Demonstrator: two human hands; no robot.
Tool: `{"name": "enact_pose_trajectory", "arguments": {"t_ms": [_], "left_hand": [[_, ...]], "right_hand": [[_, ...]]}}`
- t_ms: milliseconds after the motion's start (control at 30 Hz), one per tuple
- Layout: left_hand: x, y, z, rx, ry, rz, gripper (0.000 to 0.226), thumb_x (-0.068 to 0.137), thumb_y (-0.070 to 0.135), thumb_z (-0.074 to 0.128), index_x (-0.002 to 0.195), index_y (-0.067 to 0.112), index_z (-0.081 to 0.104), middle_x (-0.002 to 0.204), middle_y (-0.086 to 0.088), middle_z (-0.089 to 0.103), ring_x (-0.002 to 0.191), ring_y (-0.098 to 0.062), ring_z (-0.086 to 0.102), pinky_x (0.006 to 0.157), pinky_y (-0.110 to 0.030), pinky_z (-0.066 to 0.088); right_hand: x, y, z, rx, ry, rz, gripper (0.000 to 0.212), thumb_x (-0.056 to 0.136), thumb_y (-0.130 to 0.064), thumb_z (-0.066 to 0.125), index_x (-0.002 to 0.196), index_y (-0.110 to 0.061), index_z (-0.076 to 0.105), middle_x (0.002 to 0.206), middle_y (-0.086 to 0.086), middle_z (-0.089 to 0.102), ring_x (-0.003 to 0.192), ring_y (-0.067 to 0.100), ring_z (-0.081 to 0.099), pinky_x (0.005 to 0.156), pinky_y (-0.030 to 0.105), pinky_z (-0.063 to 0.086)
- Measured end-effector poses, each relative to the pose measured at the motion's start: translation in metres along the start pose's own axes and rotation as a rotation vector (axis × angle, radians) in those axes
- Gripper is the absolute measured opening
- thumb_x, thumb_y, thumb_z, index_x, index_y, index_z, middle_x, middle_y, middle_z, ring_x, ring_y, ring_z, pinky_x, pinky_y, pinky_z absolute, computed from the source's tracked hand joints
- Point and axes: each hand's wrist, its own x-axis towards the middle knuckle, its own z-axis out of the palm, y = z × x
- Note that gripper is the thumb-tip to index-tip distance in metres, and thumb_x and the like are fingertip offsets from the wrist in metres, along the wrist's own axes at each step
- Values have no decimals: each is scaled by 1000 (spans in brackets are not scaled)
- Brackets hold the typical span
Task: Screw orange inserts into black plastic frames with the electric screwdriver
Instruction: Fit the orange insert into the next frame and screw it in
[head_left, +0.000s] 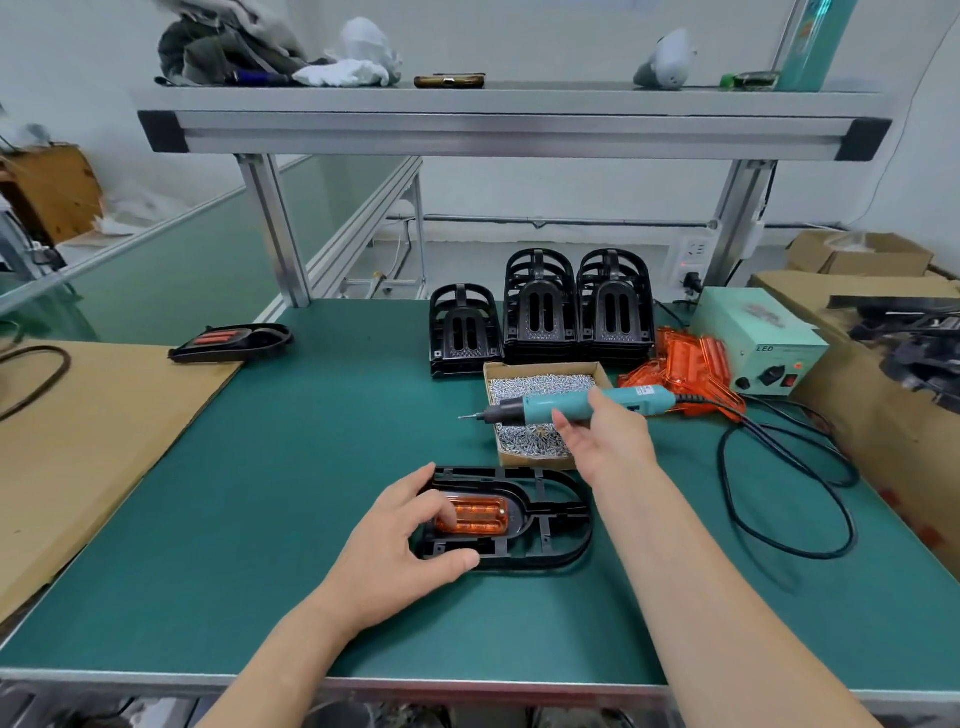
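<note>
We see the left hand (395, 545) gripping the near end of a black frame (550, 525), thumb on its lower edge, fingers curled over the upper edge, one fingertip on the orange insert (480, 515) seated in it. The frame lies flat on the green bench (260, 493). The right hand (605, 441) holds the electric screwdriver (545, 405) level, bit pointing left, above a cardboard box of screws (535, 367). Behind the box stand stacks of black frames (540, 312); to their right lie loose orange inserts (685, 364) beside a pale green power unit (753, 332)
</note>
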Motion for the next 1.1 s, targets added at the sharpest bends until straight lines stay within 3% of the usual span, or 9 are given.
{"name": "enact_pose_trajectory", "arguments": {"t_ms": [133,267,433,500,600,733,833,967,1100], "left_hand": [[0,0,0,-3,-36,-8,42,63,70,69,96,47,59,159,19,18,147,1,18,109,-25,26],[0,1,0,12,-57,6,41,62,68,70,99,53,59,162,18,14,147,-3,20,116,-34,28],[-1,1,-1,-14,-45,51,36,66,66,68,99,55,62,160,21,20,146,-1,23,118,-32,26],[-2,1,0,-24,-36,57,36,66,65,68,100,55,63,158,23,23,145,0,25,117,-31,26],[-2,2,-1,-41,-25,58,34,67,63,68,100,53,65,156,23,28,142,1,31,116,-29,28],[-3,3,-1,-62,6,78,24,73,51,73,97,51,68,151,24,36,134,8,39,111,-21,32],[-3,2,-2,-81,18,87,28,79,31,81,96,50,70,150,20,40,132,9,42,108,-15,31],[-6,3,-6,-127,49,82,31,79,23,80,98,46,70,149,17,43,134,7,42,110,-21,32],[-11,2,-14,-388,155,-36,39,71,31,79,108,41,68,144,15,51,134,-1,46,110,-24,36]], "right_hand": [[7,2,-3,60,18,40,47,102,-4,56,146,-4,38,142,19,45,122,37,56,74,38,58],[5,-7,-9,157,-48,107,49,101,-1,55,147,-4,39,146,22,41,132,40,48,97,44,55],[-12,-13,-25,125,-103,91,48,100,3,53,145,9,35,130,29,47,131,39,50,109,45,47],[-23,-11,-34,49,-116,39,40,100,2,54,138,10,43,123,29,53,120,35,58,101,41,52],[-33,5,-48,-276,-80,-137,19,97,-3,59,116,-7,60,108,12,66,95,20,67,76,31,55],[-33,27,-70,-1018,-72,-570,6,94,-21,64,98,-26,63,98,-9,65,88,10,63,79,28,45],[-25,36,-80,-1407,-164,-627,9,95,-36,63,100,-28,65,96,-13,65,90,10,60,78,28,42],[-20,37,-77,-1325,-202,-532,4,94,-34,63,93,-32,66,87,-19,66,84,2,59,69,24,41],[-20,43,-75,-1091,-250,-314,18,92,-17,61,79,-18,73,58,-10,63,46,9,48,44,21,36]]}}
